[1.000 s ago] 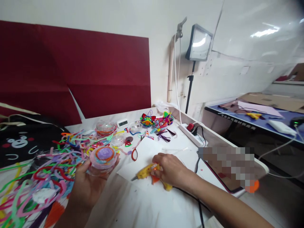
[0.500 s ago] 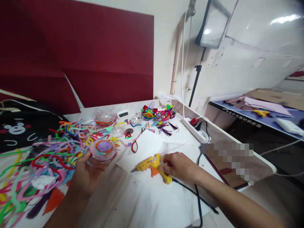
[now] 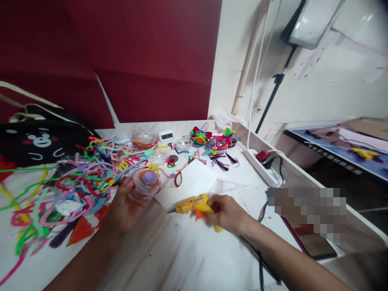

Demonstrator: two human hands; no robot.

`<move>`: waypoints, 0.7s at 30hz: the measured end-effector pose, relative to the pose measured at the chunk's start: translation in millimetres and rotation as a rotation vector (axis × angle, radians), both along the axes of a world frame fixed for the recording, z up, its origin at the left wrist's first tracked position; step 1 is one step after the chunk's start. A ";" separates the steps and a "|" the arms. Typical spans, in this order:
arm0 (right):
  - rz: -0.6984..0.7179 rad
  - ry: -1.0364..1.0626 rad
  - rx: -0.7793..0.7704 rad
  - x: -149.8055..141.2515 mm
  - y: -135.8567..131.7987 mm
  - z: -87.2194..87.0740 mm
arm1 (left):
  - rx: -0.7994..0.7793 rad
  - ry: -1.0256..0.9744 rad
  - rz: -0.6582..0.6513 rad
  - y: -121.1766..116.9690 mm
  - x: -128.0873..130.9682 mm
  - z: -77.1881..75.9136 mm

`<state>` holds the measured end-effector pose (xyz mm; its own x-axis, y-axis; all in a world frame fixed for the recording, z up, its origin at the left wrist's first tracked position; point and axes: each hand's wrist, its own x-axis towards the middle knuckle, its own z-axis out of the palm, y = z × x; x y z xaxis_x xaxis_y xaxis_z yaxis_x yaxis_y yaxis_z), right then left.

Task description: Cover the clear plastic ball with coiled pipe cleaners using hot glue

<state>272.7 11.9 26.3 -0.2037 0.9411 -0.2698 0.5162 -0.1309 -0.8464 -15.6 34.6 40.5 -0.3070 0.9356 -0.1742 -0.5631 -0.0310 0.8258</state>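
Note:
In my left hand (image 3: 125, 208) is a clear round ball (image 3: 146, 182) with coiled pipe cleaners in purple, orange and pink on its top; my fingers close around its side and underside. My right hand (image 3: 226, 212) wraps round the handle of a yellow hot glue gun (image 3: 194, 203) with an orange trigger, whose nozzle points left. Under the glue gun lies a white sheet of paper (image 3: 194, 178). Red-handled scissors (image 3: 178, 178) lie partly beneath that paper. Left of the ball spreads a heap of colourful pipe cleaners (image 3: 81, 184).
Two decorated pipe-cleaner figures (image 3: 200, 136) stand at the back beside a small digital clock (image 3: 166, 136). A white power strip (image 3: 263, 167) and a phone (image 3: 315, 242) lie on the right. The glue gun's black cord (image 3: 260, 262) runs over the front right. A black bag (image 3: 45, 139) sits at left.
My right hand has gone from hovering at the glue gun's handle to gripping it. The left hand still holds the ball. The view has shifted a little to the left.

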 end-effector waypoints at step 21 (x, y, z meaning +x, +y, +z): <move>-0.108 0.736 -0.089 15.6 -15.7 17.3 | 0.081 0.173 -0.004 -5.9 12.4 -18.3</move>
